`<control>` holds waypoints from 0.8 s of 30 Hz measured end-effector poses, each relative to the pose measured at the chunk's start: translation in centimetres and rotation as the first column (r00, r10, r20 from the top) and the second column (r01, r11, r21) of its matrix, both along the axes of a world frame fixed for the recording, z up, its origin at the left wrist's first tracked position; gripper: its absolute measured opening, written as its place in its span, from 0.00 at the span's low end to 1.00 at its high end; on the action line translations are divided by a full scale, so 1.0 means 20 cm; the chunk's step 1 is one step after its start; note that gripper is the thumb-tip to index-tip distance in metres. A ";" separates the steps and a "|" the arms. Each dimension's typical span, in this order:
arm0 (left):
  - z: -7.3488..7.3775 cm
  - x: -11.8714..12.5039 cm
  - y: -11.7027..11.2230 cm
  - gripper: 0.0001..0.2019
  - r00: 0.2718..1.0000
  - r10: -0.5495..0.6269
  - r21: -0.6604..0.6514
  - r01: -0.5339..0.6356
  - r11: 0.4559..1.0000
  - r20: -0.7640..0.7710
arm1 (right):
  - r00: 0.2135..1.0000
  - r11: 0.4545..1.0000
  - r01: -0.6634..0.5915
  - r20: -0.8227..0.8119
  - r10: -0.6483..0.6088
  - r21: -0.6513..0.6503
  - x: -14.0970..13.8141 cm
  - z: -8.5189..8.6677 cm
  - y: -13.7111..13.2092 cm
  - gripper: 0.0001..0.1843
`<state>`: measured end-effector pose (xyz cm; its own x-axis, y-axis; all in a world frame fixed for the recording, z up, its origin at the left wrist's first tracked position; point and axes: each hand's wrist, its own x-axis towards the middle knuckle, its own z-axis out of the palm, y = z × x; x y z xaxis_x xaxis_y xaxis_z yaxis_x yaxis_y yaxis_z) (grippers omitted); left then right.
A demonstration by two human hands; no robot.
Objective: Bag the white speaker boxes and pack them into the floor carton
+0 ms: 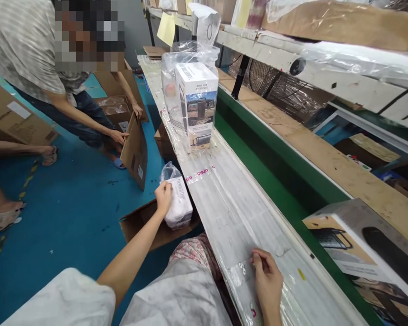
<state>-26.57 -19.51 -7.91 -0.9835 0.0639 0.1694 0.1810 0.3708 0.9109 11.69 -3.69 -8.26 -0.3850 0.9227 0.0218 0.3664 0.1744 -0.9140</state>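
Observation:
My left hand (pixel 164 198) is closed at the top of a white printed box (pixel 179 201) in a clear plastic bag (pixel 170 171). That bagged box is over an open cardboard carton (pixel 139 222), low beside the bench; whether it touches the bottom is hidden. Over the near part of the bench, my right hand (pixel 268 276) has its fingers curled and thumb against the forefinger. Anything in that pinch is too small to make out. Farther along the bench stands another white box (pixel 200 108) with a photo print, upright, with clear plastic around its back and side.
A long bench (pixel 221 199) covered in clear tape runs away from me beside a green conveyor belt (pixel 255 149). A larger printed box (pixel 370 253) is at the right. To the left, a co-worker (pixel 37 59) bends over a cardboard carton (pixel 135 149). A shelf (pixel 313 59) overhangs the belt.

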 end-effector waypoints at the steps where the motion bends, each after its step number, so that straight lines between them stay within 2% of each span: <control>1: -0.02 0.00 0.06 0.18 1.000 -0.015 0.002 0.015 1.000 -0.005 | 1.000 1.000 0.002 -0.001 -0.002 -0.001 0.00 0.00 0.00 0.25; 3: -0.04 0.00 0.14 0.19 0.999 -0.031 0.012 0.031 0.999 -0.029 | 1.000 1.000 0.006 -0.004 -0.006 -0.003 0.00 0.00 -0.02 0.25; 5: -0.04 0.00 0.16 0.20 0.997 -0.034 0.021 0.035 0.999 -0.066 | 1.000 1.000 0.010 -0.007 -0.010 -0.005 0.00 0.01 -0.03 0.24; 11: -0.03 -0.01 -0.02 0.17 0.985 -0.036 0.019 0.040 0.999 -0.170 | 1.000 1.000 0.028 0.012 -0.028 -0.007 0.00 -0.02 -0.02 0.21; 14: -0.04 -0.04 -0.05 0.16 0.979 -0.019 0.032 0.026 0.999 -0.201 | 0.999 1.000 0.027 0.028 -0.027 0.005 0.03 -0.01 -0.01 0.19; 16: -0.04 -0.07 -0.04 0.16 0.976 0.003 0.057 0.009 0.998 -0.217 | 0.999 1.000 0.019 0.034 -0.020 0.023 0.02 0.03 -0.06 0.17; 17: -0.04 -0.08 -0.04 0.16 0.975 0.016 0.072 0.000 0.997 -0.223 | 0.999 1.000 -0.016 0.036 0.015 0.025 -0.01 0.06 -0.12 0.16; 18: -0.04 -0.10 -0.04 0.15 0.973 0.028 0.089 -0.008 0.996 -0.227 | 0.994 0.995 -0.101 0.046 0.101 0.009 -0.05 0.08 -0.19 0.14; 19: -0.03 -0.12 -0.05 0.14 0.972 0.040 0.107 -0.015 0.994 -0.231 | 0.975 0.978 -0.209 0.068 0.210 -0.020 -0.12 0.09 -0.28 0.13; 20: -0.03 -0.14 -0.07 0.14 0.970 0.052 0.126 -0.023 0.992 -0.236 | 0.907 0.912 -0.397 0.106 0.406 -0.099 -0.22 0.07 -0.37 0.13; 21: -0.02 -0.17 -0.09 0.13 0.968 0.064 0.144 -0.029 0.989 -0.242 | 0.776 0.789 -0.577 0.160 0.610 -0.211 -0.33 0.03 -0.46 0.14; 22: -0.01 -0.19 -0.12 0.13 0.966 0.075 0.162 -0.035 0.986 -0.249 | 0.638 0.684 -0.658 0.248 0.729 -0.316 -0.47 -0.04 -0.54 0.16; 23: 0.00 -0.21 -0.15 0.12 0.963 0.084 0.176 -0.039 0.984 -0.258 | 0.569 0.636 -0.677 0.283 0.772 -0.371 -0.61 -0.13 -0.60 0.20; 24: 0.01 -0.22 -0.18 0.12 0.959 0.090 0.186 -0.040 0.982 -0.268 | 0.539 0.625 -0.667 0.316 0.781 -0.405 -0.76 -0.24 -0.64 0.26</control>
<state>-31.05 -23.12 -7.76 -0.8986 -0.0539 0.4353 0.4134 0.2277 0.8816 -3.53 -16.50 -13.04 -0.8344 0.2758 -0.4772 0.5508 0.3885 -0.7387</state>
